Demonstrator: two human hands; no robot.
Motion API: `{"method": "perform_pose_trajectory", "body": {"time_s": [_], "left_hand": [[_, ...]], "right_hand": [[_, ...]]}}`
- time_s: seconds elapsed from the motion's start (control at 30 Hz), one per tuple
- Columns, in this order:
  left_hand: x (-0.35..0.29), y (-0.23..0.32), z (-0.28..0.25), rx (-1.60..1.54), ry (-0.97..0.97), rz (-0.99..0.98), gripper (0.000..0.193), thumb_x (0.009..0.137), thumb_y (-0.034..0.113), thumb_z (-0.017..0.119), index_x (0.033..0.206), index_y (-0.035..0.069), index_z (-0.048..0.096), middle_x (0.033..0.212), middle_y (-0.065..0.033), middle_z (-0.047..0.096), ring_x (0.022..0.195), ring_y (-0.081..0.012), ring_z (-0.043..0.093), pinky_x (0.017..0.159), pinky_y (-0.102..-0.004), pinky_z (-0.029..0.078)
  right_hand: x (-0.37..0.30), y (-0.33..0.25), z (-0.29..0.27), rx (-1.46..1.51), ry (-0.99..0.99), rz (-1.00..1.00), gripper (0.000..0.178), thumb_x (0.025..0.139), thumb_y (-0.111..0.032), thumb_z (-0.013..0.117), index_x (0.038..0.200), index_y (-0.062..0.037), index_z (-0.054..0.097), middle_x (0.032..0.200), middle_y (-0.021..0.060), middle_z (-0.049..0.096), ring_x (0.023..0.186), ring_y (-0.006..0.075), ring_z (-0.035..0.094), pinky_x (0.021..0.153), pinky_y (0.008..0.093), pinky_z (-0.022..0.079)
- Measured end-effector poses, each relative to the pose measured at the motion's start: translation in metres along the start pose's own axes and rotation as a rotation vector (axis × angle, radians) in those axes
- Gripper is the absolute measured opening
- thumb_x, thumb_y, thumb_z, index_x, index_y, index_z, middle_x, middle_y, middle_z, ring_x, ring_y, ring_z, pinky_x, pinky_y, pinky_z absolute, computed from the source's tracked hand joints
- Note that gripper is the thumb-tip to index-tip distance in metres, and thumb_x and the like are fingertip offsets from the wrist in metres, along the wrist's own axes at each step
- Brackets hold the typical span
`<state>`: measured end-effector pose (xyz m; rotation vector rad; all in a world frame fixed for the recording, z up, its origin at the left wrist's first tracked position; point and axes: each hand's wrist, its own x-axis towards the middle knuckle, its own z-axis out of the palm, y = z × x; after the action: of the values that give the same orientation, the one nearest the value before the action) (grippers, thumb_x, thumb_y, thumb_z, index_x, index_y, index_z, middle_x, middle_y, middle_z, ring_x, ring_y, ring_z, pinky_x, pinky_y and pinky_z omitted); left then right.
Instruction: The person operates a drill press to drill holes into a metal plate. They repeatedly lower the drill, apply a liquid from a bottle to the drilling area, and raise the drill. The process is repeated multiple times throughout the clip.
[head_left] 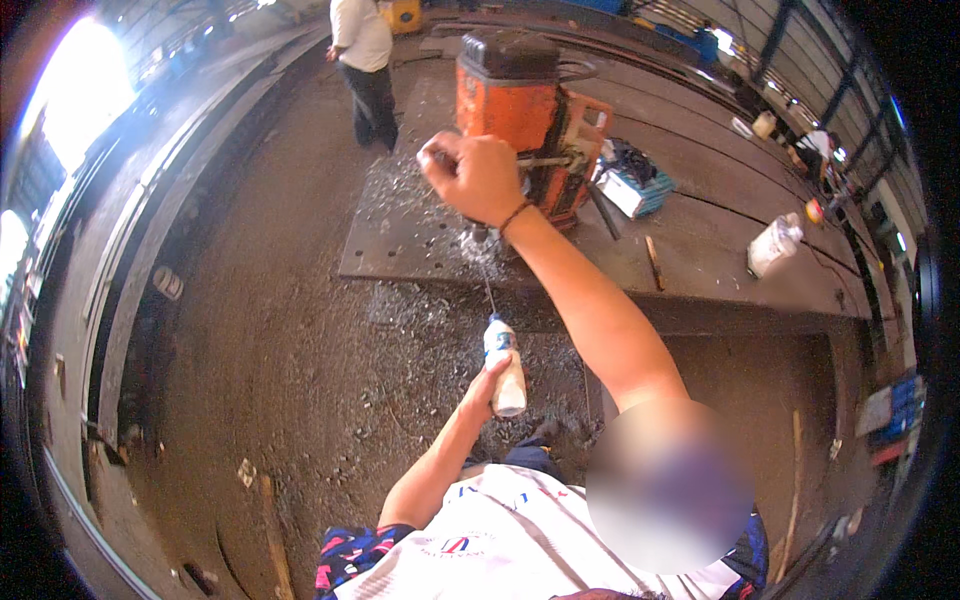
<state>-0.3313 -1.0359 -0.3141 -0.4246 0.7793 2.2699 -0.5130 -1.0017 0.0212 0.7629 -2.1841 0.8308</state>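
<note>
My left hand (487,388) is wrapped around a plastic bottle (508,385) of whitish liquid with a blue top. From its top a thin line, looking like a squirted stream, runs toward the cutter (480,232) under an orange drilling machine (505,105) with a black top. My right arm reaches across in front of the machine. Its hand (478,178) is closed in a fist at the machine's feed handle (548,161); the fingers partly hide the grip. Metal shavings (482,255) lie heaped around the cutter on a dark steel plate (375,245) with holes.
Right of the machine are a blue-and-white box (635,190), a dark bar (605,212), a rusty rod (655,262) and a whitish plastic container (775,246). A person (364,65) stands beyond the plate at left; another person (818,150) is far right. Shavings litter the ground (400,390).
</note>
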Motion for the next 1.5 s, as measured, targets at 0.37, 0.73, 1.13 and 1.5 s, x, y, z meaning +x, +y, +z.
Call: {"method": "perform_pose_trajectory", "body": {"time_s": [0.37,0.73,1.13,1.5], "left_hand": [[-0.0009,0.0018,0.0056,0.012,0.024,0.024,0.05,0.094,0.035,0.066,0.133,0.013,0.045,0.106,-0.0146,0.068,0.082,-0.0288,0.071,0.068,-0.0424,0.061],[0.0,0.0008,0.0044,-0.019,-0.001,0.03,0.05,0.091,0.036,0.07,0.129,0.012,0.047,0.104,-0.0135,0.068,0.081,-0.028,0.07,0.068,-0.0425,0.061],[-0.0002,0.0013,0.0045,-0.062,-0.005,0.025,0.051,0.089,0.03,0.073,0.13,0.013,0.047,0.098,-0.0134,0.066,0.077,-0.0281,0.069,0.066,-0.0431,0.061],[0.0001,0.0004,0.0035,-0.034,-0.027,0.03,0.051,0.091,0.033,0.07,0.132,0.014,0.046,0.1,-0.0133,0.066,0.08,-0.0285,0.069,0.066,-0.0436,0.06]], "right_hand": [[-0.001,0.0056,0.0093,-0.019,0.043,-0.057,0.018,0.087,-0.03,0.067,0.085,-0.0127,0.071,0.064,0.0098,0.066,0.06,0.0268,0.068,0.056,0.038,0.05],[-0.0012,0.0046,0.0089,-0.013,0.04,-0.056,0.017,0.087,-0.029,0.067,0.084,-0.0133,0.072,0.063,0.0108,0.065,0.059,0.0284,0.067,0.057,0.0387,0.05],[-0.0025,0.0001,0.0089,-0.021,0.01,-0.024,0.02,0.088,-0.03,0.067,0.085,-0.0112,0.073,0.068,0.0104,0.068,0.06,0.0276,0.067,0.058,0.0364,0.051],[-0.0019,-0.0028,0.0072,-0.033,-0.032,-0.006,0.02,0.088,-0.029,0.066,0.085,-0.0113,0.073,0.07,0.0104,0.07,0.065,0.0281,0.069,0.06,0.0364,0.052]]}}
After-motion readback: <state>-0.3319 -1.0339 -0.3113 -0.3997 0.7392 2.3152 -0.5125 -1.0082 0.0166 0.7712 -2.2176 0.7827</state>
